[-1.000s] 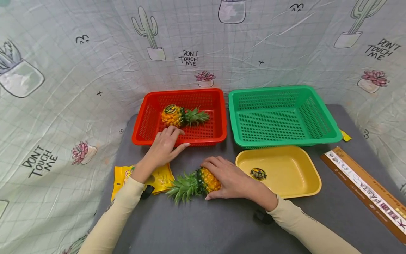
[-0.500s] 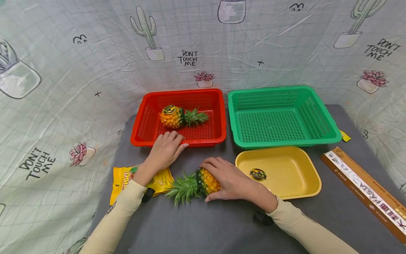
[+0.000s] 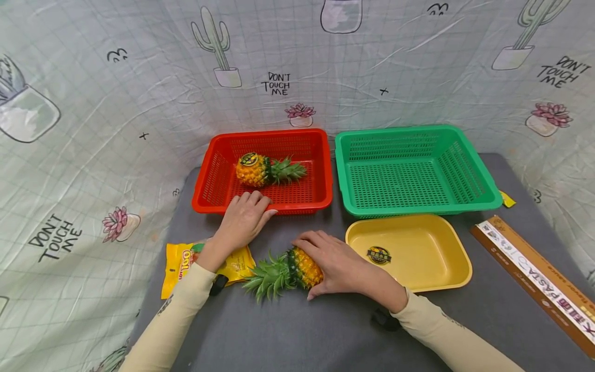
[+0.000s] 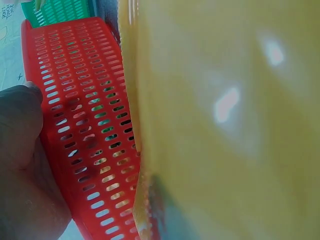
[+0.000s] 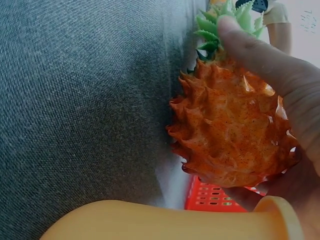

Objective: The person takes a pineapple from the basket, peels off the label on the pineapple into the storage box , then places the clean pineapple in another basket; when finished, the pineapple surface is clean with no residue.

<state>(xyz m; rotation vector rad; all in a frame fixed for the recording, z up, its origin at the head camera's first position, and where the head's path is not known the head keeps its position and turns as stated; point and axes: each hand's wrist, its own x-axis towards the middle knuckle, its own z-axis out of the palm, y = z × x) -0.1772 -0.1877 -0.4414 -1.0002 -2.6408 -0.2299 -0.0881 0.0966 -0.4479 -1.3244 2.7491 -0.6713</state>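
My right hand (image 3: 341,266) holds a small pineapple (image 3: 308,268) that lies on its side on the grey table, its leafy crown (image 3: 268,277) toward the left. Seen from the right wrist, the thumb reaches along the pineapple (image 5: 230,125) to its leaves, and the fingers are partly hidden behind it. At the red basket (image 3: 321,201), my left hand (image 3: 241,222) has its fingers bent over the front rim; their tips are hidden. Inside that basket lies a second pineapple (image 3: 253,171) with a round label. A yellow snack bag (image 3: 174,266) is under the left forearm.
A green basket (image 3: 404,211) stands right of the red one, with nothing in it. In front of it sits a yellow tray (image 3: 427,258) with a dark label. A long pasta box (image 3: 534,276) lies at the right, near a small yellow packet (image 3: 506,199).
My left hand has drawn back a little from above the basket onto its front rim. The right thumb has shifted slightly; the pineapple it holds has stayed in place.
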